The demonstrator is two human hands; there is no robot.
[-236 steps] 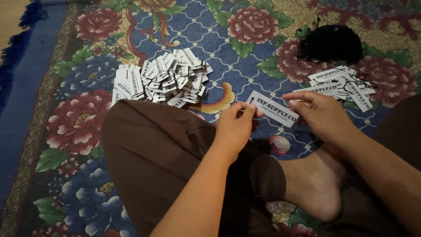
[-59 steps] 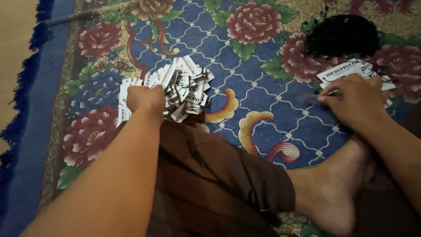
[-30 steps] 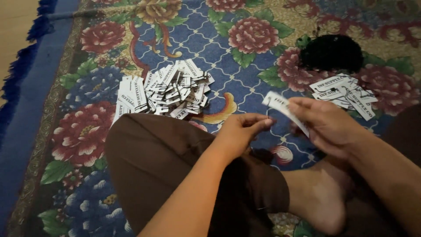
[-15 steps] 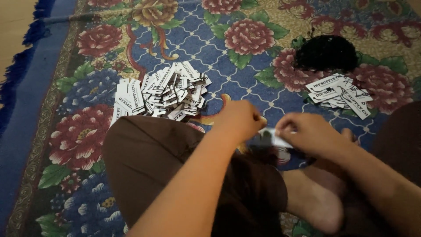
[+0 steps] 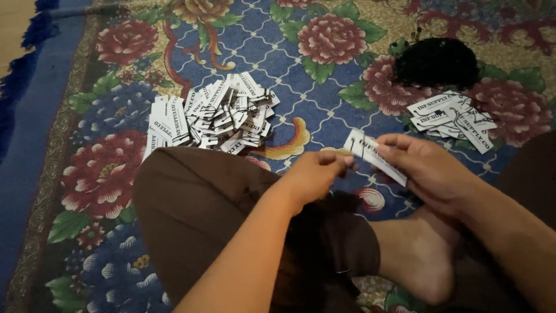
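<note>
Floral carpet [image 5: 347, 87] underneath, blue with red roses. Brown-trousered knee [image 5: 208, 203] raised at centre, bare foot [image 5: 417, 261] to its right. Big loose heap of white tags [image 5: 214, 116] beyond the knee; smaller stack of tags [image 5: 452, 119] far right, just below a black tangle of string [image 5: 437, 61]. Right hand [image 5: 428, 168] curled, pinching one white tag [image 5: 373, 156] held tilted above the carpet. Left hand [image 5: 315, 174] fingers pressed together at the tag's left end, probably gripping a thread, too small to tell.
</note>
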